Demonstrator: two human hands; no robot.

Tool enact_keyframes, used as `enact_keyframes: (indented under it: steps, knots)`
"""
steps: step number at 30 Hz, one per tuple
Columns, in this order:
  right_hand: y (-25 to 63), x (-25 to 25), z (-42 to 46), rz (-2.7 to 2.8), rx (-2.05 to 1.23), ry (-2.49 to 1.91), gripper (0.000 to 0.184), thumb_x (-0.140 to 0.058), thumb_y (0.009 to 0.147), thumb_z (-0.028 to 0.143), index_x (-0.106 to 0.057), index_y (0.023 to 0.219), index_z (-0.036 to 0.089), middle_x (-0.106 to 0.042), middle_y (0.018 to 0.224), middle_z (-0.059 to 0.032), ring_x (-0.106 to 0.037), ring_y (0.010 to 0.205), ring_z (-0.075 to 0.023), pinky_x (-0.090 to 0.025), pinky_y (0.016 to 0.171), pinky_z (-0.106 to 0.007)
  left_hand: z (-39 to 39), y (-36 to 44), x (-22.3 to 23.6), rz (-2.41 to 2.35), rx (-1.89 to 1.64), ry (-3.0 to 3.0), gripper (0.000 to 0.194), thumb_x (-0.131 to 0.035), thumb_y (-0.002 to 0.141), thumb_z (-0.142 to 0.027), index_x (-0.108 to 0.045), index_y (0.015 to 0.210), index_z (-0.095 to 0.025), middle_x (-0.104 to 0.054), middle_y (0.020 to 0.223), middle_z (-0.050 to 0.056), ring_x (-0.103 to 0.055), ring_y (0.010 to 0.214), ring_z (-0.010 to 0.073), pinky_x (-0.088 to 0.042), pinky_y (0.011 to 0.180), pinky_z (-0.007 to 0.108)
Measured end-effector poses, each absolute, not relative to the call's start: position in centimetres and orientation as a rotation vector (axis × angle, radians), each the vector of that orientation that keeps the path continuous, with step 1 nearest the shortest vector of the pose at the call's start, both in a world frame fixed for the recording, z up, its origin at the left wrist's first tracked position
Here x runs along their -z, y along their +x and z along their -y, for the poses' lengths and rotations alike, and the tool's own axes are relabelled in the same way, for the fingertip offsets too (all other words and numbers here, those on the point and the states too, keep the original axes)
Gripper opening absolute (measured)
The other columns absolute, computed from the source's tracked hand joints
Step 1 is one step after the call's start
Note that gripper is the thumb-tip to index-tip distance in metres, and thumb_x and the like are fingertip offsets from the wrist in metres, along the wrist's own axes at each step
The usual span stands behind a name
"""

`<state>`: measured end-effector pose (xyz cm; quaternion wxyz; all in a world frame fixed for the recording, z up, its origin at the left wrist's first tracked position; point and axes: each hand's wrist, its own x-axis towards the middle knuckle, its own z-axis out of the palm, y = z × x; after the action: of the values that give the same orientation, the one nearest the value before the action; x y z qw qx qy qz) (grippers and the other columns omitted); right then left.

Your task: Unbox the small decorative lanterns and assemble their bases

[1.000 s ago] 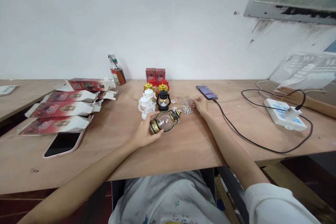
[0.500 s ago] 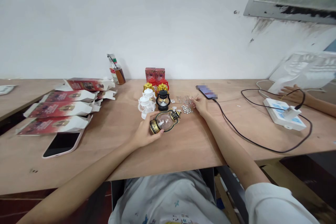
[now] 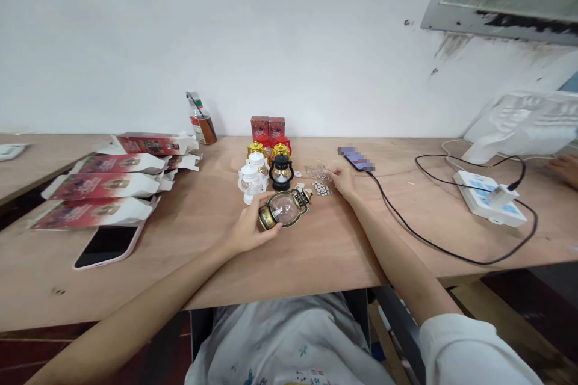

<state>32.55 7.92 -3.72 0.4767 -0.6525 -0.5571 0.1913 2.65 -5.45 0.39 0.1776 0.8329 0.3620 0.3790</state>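
Observation:
My left hand [image 3: 249, 225] is wrapped round the base of a black-and-gold miniature lantern [image 3: 284, 209], which lies tilted with its cap to the right. My right hand [image 3: 342, 181] pinches a thin wire-like piece [image 3: 334, 163], too small to identify fully, at the edge of a pile of thin metal pieces [image 3: 316, 171]. Small round silver discs [image 3: 321, 189], perhaps button cells, lie just below that pile. A black lantern [image 3: 281, 173] stands behind the held one, beside white lanterns [image 3: 250, 183], gold lanterns [image 3: 255, 148] and red lanterns [image 3: 284, 143].
Flattened red-and-white boxes [image 3: 106, 186] and a pink-cased phone [image 3: 107, 246] lie left. Small red boxes [image 3: 268, 127] and a bottle [image 3: 203, 123] stand by the wall. Rightward are a phone [image 3: 356, 159] on a black cable, a power strip [image 3: 490, 198] and another person's hand [image 3: 564, 169].
My right hand has shifted slightly left, and the thin piece in its fingers now points more upright. My left hand holds the lantern still. The other person's hand has drawn away rightward.

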Motion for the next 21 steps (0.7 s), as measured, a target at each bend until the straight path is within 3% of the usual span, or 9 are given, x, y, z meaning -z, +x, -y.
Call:
enact_keyframes:
  steps: [10,21]
  knots:
    - [32.65,3.90,-8.11,1.408,-0.408,-1.635,0.035,-0.063,0.071,0.050,-0.060,0.059,0.017,-0.058,0.049,0.0005,-0.053,0.048,-0.0125,-0.041,0.053,-0.023,5.62,2.75,-0.62,-1.025,-1.065,2.370,0.056,-0.059,0.076,-0.034,-0.032,0.122,-0.018,-0.061,0.113,0.012,-0.062,0.100,0.0234,-0.050,0.084,0.036]
    - [32.81,4.00,-8.16,1.436,-0.424,-1.598,0.042,-0.048,0.083,0.047,-0.060,0.057,0.017,-0.056,0.046,0.0013,-0.051,0.043,-0.0113,-0.041,0.049,-0.022,5.49,2.66,-0.48,-1.040,-1.028,2.374,0.057,-0.059,0.075,-0.035,-0.032,0.123,-0.018,-0.061,0.112,0.012,-0.062,0.100,0.0240,-0.049,0.085,0.037]
